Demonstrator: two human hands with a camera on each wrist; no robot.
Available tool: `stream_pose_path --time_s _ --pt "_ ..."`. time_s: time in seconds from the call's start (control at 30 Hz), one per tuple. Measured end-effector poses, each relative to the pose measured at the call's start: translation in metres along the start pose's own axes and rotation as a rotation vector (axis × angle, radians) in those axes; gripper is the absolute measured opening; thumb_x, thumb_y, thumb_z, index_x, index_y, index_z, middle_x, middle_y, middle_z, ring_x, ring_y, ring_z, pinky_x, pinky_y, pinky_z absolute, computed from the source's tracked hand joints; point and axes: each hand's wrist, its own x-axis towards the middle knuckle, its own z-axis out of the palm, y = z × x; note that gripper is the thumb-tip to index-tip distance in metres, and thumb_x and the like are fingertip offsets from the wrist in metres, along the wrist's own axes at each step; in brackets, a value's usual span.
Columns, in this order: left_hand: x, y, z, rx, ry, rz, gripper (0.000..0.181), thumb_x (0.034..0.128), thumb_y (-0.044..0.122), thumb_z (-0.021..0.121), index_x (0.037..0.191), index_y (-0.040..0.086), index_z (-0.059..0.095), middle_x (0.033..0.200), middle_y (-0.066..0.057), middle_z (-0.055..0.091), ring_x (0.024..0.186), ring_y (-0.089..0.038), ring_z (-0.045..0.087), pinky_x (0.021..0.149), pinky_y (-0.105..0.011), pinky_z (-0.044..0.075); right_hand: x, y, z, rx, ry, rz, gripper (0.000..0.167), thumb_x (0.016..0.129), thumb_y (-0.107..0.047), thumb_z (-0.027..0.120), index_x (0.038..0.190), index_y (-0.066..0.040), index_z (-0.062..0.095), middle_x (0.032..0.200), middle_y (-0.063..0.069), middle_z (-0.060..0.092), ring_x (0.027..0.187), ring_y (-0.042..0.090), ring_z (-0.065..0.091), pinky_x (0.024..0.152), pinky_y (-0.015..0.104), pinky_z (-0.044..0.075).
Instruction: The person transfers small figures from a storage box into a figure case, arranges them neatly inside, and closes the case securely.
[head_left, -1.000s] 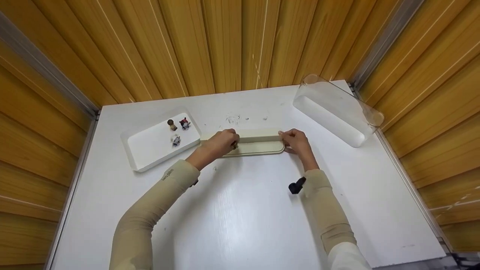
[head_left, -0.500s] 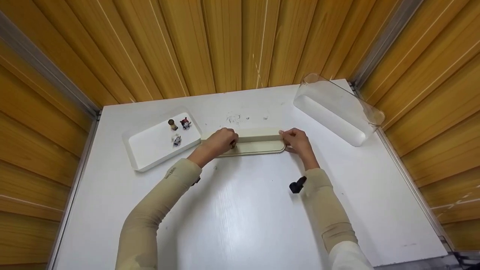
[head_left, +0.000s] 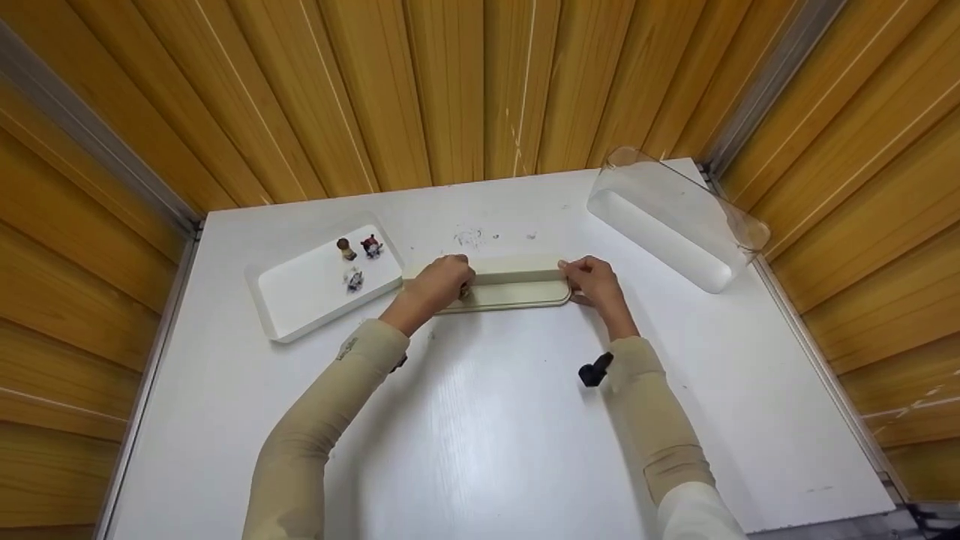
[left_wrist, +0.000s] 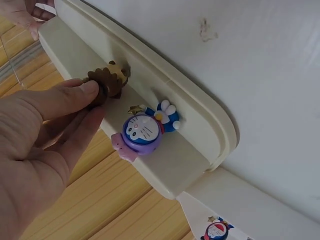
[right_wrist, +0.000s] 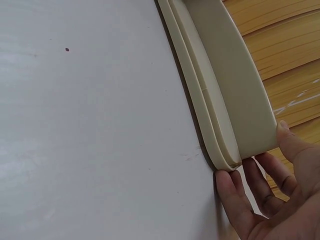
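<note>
My left hand [head_left: 441, 283] pinches a small brown-headed figurine [left_wrist: 106, 80] by its head, its tan feet toward the lower step of a cream stepped stand [head_left: 521, 295]. Beside it on the stand is a blue-and-white Doraemon figurine [left_wrist: 145, 130] with a purple hood, in the left wrist view; my hand hides it from the head camera. At the stand's right end my right hand [head_left: 594, 283] grips the corner. Its thumb lies against the upper step, and its fingers touch the base's end [right_wrist: 227, 167].
To the left is a white tray [head_left: 296, 300] with a brown-topped figurine [head_left: 346, 249], a red-and-dark figurine [head_left: 371, 246] and a white-blue figurine [head_left: 354, 280]. A clear cover [head_left: 675, 206] lies at the back right. Wood-patterned panels [head_left: 450, 90] enclose the white table [head_left: 510, 420].
My left forearm has shifted slightly to the right, while the left hand stays over the stand with the figurine. The right hand keeps its place at the stand's end.
</note>
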Motion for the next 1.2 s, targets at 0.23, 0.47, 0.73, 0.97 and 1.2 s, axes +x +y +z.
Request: stream_pose_path --time_s 0.23,0.47,0.73,0.97,1.2 --pt "-0.0023 0.0029 0.0049 0.032 -0.01 -0.041 0.013 0.0918 -0.006 0.067 0.097 0.0 0.077 0.101 -0.016 0.068 0.092 -0.029 0.064 0.076 -0.042 0.057 0.0 0.0017 0.0013 0.0 0.006 -0.014 0.04 0.096 -0.043 0.069 0.112 -0.007 0.062 0.109 0.01 0.065 0.093 0.017 0.065 0.076 0.028 0.059" --pt "-0.0029 0.0038 0.0093 0.053 -0.004 -0.042 0.015 0.0928 -0.005 0.066 0.101 0.0 0.077 0.105 -0.016 0.069 0.095 -0.03 0.063 0.078 -0.042 0.058 0.0006 0.0017 0.0016 0.011 0.003 -0.002 0.039 0.096 -0.042 0.069 0.112 -0.007 0.062 0.108 0.009 0.064 0.093 0.017 0.065 0.076 0.029 0.06" --pt "-0.0017 0.0041 0.0101 0.035 -0.01 -0.067 0.009 0.0921 -0.005 0.068 0.092 0.0 0.076 0.1 -0.015 0.069 0.092 -0.029 0.063 0.076 -0.041 0.057 0.0004 0.0015 0.0004 -0.01 0.003 -0.011 0.038 0.097 -0.044 0.068 0.11 -0.008 0.062 0.111 0.011 0.065 0.096 0.019 0.065 0.078 0.029 0.059" --pt "-0.0013 0.0047 0.0074 0.005 -0.036 -0.055 0.009 0.0918 -0.006 0.069 0.095 -0.002 0.076 0.102 -0.016 0.07 0.093 -0.03 0.065 0.08 -0.042 0.057 -0.0003 0.0011 0.0001 -0.025 0.007 -0.013 0.04 0.097 -0.043 0.068 0.112 -0.007 0.061 0.107 0.009 0.063 0.093 0.016 0.063 0.078 0.029 0.059" --pt "-0.0038 0.0042 0.006 0.0 -0.032 -0.031 0.01 0.0927 -0.005 0.068 0.097 -0.002 0.076 0.103 -0.017 0.07 0.095 -0.031 0.066 0.081 -0.042 0.057 0.0013 0.0015 0.0003 -0.019 0.005 -0.016 0.041 0.097 -0.043 0.068 0.113 -0.006 0.061 0.107 0.01 0.063 0.093 0.017 0.063 0.078 0.03 0.059"
